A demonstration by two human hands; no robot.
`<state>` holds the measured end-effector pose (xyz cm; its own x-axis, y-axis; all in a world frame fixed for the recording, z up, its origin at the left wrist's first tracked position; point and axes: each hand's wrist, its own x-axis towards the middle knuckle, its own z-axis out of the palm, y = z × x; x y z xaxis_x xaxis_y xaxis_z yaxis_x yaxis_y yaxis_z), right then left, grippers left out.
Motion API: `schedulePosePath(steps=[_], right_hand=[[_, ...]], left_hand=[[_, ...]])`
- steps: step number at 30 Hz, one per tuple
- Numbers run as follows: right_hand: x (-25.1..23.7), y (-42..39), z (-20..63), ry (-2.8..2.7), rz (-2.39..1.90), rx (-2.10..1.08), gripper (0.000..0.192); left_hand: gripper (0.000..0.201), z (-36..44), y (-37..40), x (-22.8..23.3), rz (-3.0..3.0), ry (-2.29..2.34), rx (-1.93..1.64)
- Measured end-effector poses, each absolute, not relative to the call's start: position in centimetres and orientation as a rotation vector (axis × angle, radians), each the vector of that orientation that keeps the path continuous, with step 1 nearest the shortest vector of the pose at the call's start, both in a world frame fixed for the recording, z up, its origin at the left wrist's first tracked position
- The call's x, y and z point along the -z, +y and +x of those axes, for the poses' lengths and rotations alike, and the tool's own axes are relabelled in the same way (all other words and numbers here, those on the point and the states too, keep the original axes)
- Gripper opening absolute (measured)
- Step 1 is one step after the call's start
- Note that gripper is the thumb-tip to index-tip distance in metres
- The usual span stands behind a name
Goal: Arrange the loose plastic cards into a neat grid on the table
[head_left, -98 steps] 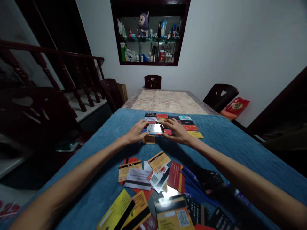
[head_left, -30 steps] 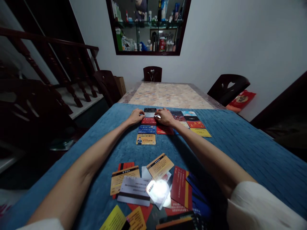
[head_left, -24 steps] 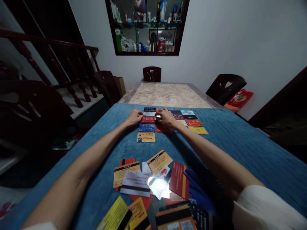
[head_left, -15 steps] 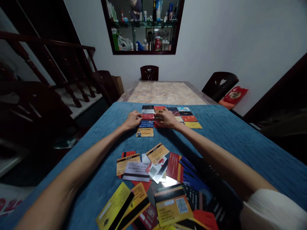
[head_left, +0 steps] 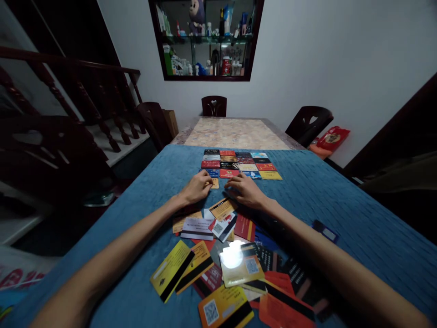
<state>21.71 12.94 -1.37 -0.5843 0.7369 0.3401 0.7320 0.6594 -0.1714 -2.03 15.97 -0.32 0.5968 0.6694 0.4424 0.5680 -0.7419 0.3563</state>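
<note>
both hands have drawn back from the far rows of the card grid [head_left: 239, 164] toward its near edge. head view: left hand [head_left: 198, 187] rests with fingers curled on the orange card [head_left: 215, 183] at the bottom of the left column, its grip loosely together on that card's edge. right hand [head_left: 246, 190] lies flat, fingers apart, on the blue cloth [head_left: 143, 191] covering the surface, just beside it. loose cards [head_left: 225, 255] lie scattered nearer the person.
</note>
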Motion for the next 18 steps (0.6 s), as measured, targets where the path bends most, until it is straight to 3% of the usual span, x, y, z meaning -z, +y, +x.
schedulePosePath(steps=[18], right_hand=[[1.9,8.2,21.6,-2.568,-1.104,-0.159,0.033]], left_hand=[[0.013,-0.5,7.3,0.1,2.719,1.116,-0.658]])
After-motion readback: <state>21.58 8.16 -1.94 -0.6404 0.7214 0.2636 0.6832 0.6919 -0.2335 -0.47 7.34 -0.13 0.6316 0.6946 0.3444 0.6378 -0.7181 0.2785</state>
